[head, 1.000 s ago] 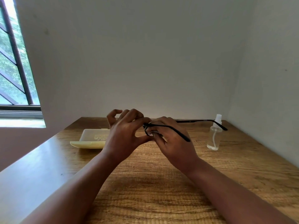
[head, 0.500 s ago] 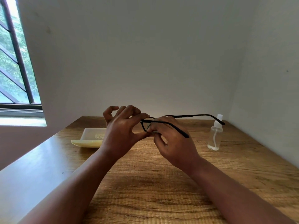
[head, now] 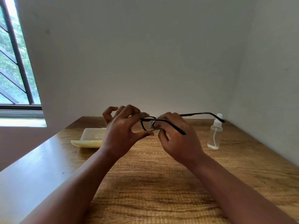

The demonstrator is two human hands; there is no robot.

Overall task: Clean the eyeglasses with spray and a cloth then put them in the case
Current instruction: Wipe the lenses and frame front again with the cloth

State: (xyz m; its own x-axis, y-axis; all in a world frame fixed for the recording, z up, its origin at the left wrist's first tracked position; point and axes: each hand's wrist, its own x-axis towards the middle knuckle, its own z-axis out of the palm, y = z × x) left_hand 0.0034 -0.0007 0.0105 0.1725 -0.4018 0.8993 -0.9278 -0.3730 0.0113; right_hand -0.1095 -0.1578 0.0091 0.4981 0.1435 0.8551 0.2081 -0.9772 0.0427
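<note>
Black-framed eyeglasses [head: 146, 125] hang in the air above the middle of the wooden table [head: 145, 183], arms unfolded and pointing right. My left hand [head: 123, 131] pinches the frame's left end between thumb and fingers. My right hand [head: 176, 139] presses a small greenish cloth [head: 152, 124] against a lens; most of the cloth is hidden in the fingers. The open pale yellow case [head: 90, 139] lies on the table to the left, partly behind my left hand. A clear spray bottle [head: 215, 133] with a white nozzle stands upright at the right.
Walls close the table off at the back and on the right. A barred window [head: 14, 62] sits at the far left, beyond the table's left edge.
Both hands have lifted the glasses slightly, and the far arm has risen above the spray bottle's nozzle. The cloth edge now shows at the lens.
</note>
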